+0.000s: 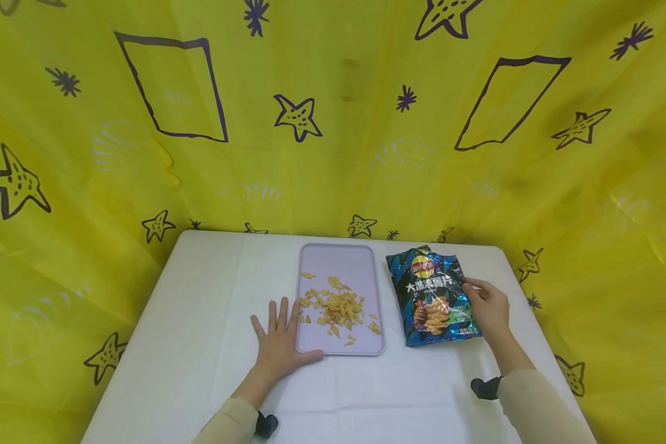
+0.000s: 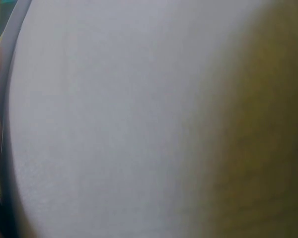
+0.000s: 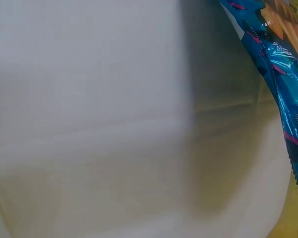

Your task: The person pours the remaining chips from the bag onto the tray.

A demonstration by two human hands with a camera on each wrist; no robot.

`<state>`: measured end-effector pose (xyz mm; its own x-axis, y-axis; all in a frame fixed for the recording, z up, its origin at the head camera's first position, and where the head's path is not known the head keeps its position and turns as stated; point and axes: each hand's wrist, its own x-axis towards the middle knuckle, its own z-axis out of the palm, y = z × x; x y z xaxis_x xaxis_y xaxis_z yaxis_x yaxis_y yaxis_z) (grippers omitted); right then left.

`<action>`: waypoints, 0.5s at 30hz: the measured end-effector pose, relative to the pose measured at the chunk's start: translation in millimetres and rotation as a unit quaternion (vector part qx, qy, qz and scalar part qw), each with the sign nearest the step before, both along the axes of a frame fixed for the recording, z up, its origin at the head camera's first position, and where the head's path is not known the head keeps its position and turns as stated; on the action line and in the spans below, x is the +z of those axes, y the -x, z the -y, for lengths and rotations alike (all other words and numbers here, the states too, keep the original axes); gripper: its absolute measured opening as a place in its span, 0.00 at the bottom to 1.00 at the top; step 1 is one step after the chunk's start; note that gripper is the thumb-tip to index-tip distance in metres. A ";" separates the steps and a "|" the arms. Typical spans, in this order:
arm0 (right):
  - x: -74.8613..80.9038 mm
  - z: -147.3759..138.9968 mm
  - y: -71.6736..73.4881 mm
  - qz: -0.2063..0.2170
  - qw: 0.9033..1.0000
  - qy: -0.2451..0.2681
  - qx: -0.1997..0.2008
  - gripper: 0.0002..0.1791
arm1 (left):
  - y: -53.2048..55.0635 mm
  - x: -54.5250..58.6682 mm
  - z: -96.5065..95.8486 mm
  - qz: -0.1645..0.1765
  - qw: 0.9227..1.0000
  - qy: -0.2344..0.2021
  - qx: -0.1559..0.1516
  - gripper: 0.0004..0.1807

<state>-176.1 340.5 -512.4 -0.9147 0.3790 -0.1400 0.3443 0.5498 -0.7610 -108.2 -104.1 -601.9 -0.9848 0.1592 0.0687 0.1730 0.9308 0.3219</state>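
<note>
A blue and black chip bag (image 1: 435,308) is at the right of the table, its printed front toward me. My right hand (image 1: 489,308) pinches the bag's right edge between thumb and fingers. In the right wrist view, the crinkled lower part of the chip bag (image 3: 288,74) runs down the right side. My left hand (image 1: 280,342) lies with fingers spread at the left edge of a pale purple tray (image 1: 338,259), the thumb by its near corner. A loose heap of broken yellow chips (image 1: 341,308) lies on the tray, with pieces scattered around it.
The white table (image 1: 211,320) extends left of the tray and in front of it. A yellow curtain (image 1: 333,172) with drawn stars hangs behind and along both sides. Black wrist straps (image 1: 266,425) sit at both sleeves.
</note>
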 end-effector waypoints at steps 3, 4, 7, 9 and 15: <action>-7.6 0.2 -1.5 0.011 0.999 0.022 -0.020 0.29 | 0.8 -1.0 1.2 0.002 1.000 0.002 0.001 0.71; -10.1 0.4 -2.2 0.014 0.999 0.028 -0.026 0.30 | 1.1 -1.4 1.6 0.004 1.000 0.005 0.002 0.71; -17.3 1.3 -4.9 0.025 0.998 0.038 -0.039 0.30 | 1.8 -2.4 2.2 0.009 1.000 0.007 0.004 0.71; -22.3 1.6 -6.9 0.035 0.998 0.037 -0.043 0.31 | 2.1 -2.4 2.0 0.010 1.000 0.006 0.004 0.71; -32.3 4.1 -16.2 0.050 0.998 0.030 -0.025 0.32 | 1.0 -5.1 2.2 -0.002 1.000 0.000 0.004 0.71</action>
